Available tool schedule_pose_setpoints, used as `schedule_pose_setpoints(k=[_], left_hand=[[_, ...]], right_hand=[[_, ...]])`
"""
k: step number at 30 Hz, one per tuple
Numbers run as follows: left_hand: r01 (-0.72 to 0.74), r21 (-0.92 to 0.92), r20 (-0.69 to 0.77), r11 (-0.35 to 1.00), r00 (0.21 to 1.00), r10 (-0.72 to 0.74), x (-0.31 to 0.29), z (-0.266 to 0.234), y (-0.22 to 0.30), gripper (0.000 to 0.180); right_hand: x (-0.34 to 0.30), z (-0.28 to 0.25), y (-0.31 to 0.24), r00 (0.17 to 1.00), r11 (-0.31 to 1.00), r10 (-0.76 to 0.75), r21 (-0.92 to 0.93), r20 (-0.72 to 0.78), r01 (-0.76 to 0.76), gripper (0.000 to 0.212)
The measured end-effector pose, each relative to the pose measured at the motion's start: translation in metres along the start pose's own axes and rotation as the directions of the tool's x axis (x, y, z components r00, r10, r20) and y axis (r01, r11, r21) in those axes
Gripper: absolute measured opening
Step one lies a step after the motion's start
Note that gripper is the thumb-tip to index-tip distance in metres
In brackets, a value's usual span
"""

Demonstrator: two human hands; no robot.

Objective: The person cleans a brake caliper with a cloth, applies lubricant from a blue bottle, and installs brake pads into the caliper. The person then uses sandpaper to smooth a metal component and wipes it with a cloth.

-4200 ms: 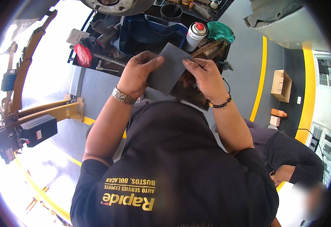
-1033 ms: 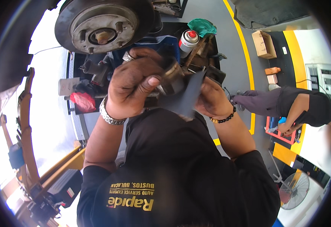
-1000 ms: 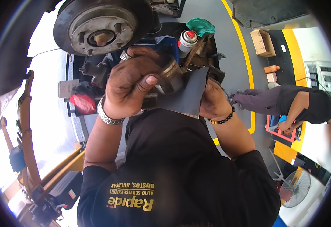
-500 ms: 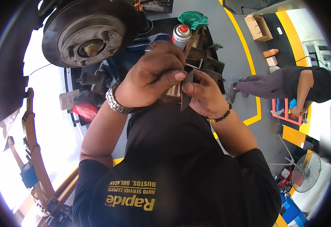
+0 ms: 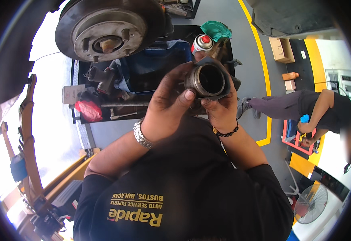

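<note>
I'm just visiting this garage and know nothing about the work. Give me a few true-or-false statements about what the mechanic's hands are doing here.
1. Both hands hold a hollow metal cylinder. True.
2. The left hand wears a metal watch. True.
3. The right hand grips the spray can. False: the can stands on the cart behind, untouched.
4. A wheel is mounted on the brake disc. False: the disc and its studs are bare.
5. The right wrist wears a dark bead bracelet. True.
</note>
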State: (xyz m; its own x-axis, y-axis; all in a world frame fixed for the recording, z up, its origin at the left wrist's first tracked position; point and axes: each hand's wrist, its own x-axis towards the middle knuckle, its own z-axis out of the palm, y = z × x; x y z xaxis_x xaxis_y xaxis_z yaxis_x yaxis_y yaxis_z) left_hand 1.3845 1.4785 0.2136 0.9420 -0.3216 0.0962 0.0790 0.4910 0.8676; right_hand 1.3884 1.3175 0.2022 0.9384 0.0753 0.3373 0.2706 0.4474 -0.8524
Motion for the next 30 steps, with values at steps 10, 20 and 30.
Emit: schedule_pose_setpoints(k=[10, 20, 30], left_hand=[[0.178, -0.619, 0.055, 0.765, 0.981, -0.185, -0.012, 0.009, -0.007, 0.071], [-0.175, -0.192, -0.071, 0.966, 0.984, 0.164, -0.016, -0.006, -0.020, 0.078], [-0.591, 0.482, 0.513, 0.647, 0.789, 0.339, 0.026, -0.039, 0.041, 0.070]], right_hand=[[0.028, -0.025, -0.008, 0.860, 0.664, -0.289, -0.559, 0.420, 0.496, 0.087], [0.022, -0.037, -0.034, 0.983, 0.974, -0.150, -0.154, 0.102, 0.164, 0.097], [0.008, -0.031, -0.019, 0.534, 0.532, 0.541, 0.228, 0.650, -0.816, 0.060]])
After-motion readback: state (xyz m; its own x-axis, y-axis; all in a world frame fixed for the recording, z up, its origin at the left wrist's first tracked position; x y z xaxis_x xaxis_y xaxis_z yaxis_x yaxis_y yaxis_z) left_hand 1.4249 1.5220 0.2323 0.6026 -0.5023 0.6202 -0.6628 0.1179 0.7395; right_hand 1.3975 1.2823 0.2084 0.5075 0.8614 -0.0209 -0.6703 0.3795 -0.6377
